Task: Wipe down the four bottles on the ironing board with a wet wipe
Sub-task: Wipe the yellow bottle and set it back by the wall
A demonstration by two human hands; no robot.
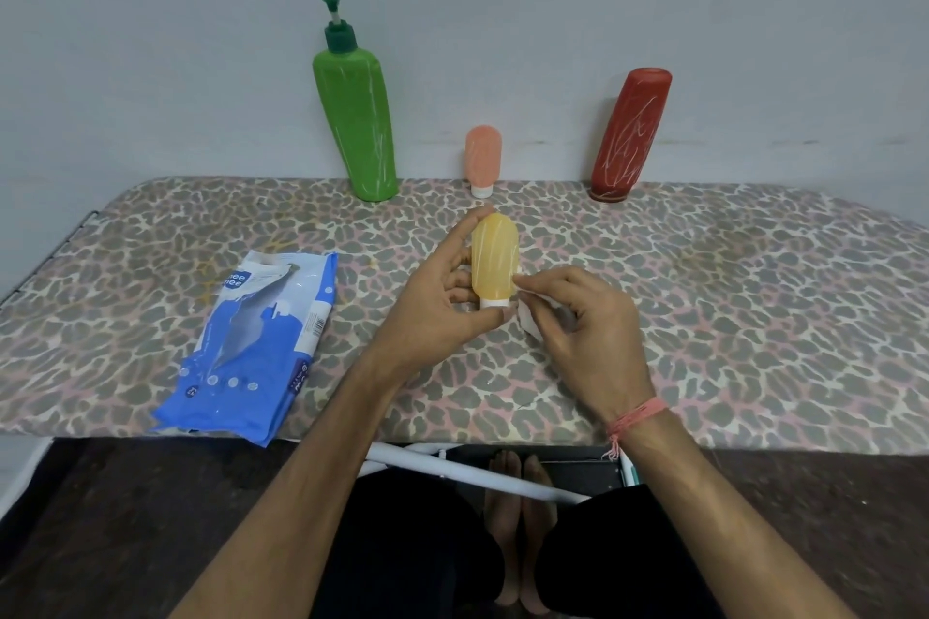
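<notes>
Yellow bottle [494,256] gripped by left hand [442,297] mid-board; right hand [588,322] pinches wipe [528,319] alongside.

The small yellow bottle [494,257] stands upright, white cap down, streaked with white marks, gripped by the left hand [442,297]; the white wet wipe [532,317] sits against its lower right side, pinched in the right hand [585,332]. Beyond that grip, along the ironing board [754,307]'s far edge, stand the tall green pump bottle [354,126] to the left, the small pink bottle [482,158] straight behind, cap down, and the red bottle [631,133] to the right, all scribbled white.

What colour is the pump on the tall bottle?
Dark green, on the lighter green pump bottle; the head view shows it.
</notes>
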